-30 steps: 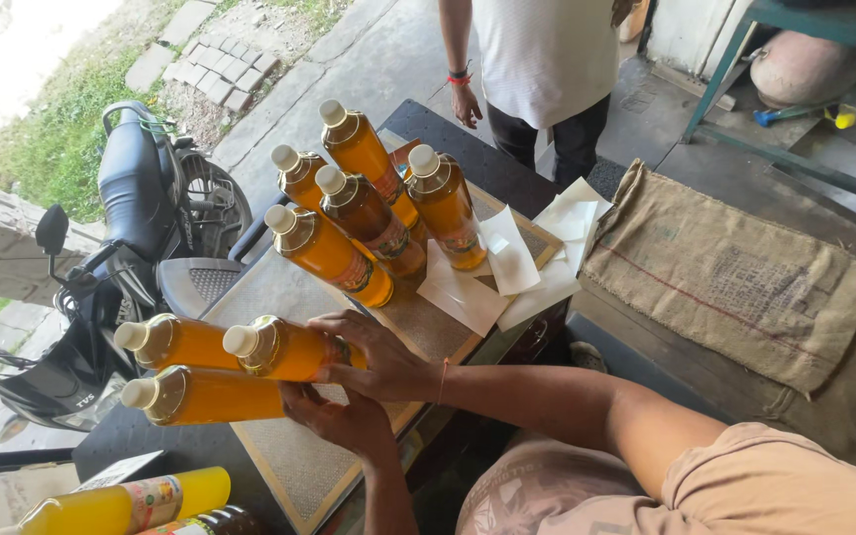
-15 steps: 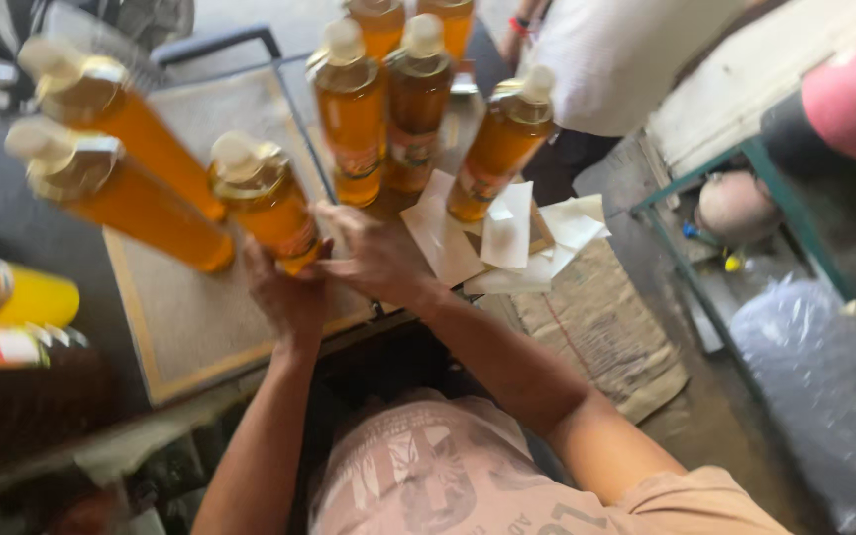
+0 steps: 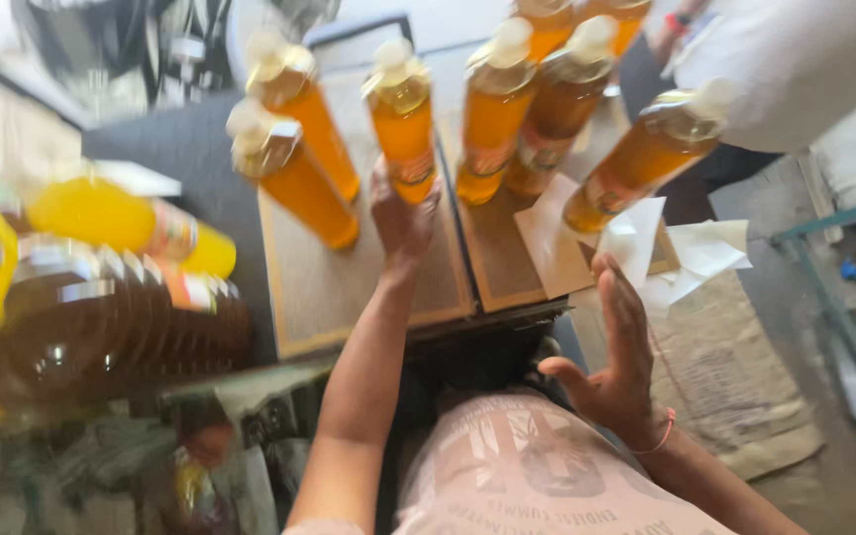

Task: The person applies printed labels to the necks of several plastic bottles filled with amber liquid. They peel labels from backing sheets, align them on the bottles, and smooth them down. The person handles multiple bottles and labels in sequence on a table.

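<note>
Hands first: we are gripping an orange bottle (image 3: 403, 119) low on its body with our left hand (image 3: 403, 223), fingers wrapped around it, though its base is hiding behind our knuckles, so we cannot tell whether it is resting on the desk (image 3: 349, 287) or lifting off it. Our right hand (image 3: 618, 357) is hovering open and empty, fingers spread, just above our lap and near the crumpled white paper (image 3: 686, 253). Two more bottles (image 3: 294, 163) are standing just left of the held one, and a further group (image 3: 537, 109) is standing to its right, their tops cutting off at the upper edge. Everything is smearing with motion blur. At far left, a dark ribbed bottle (image 3: 101, 327) and yellow bottles (image 3: 126, 218) are blurring together. A person in white (image 3: 795, 59) is standing beyond, mostly out of view.
</note>
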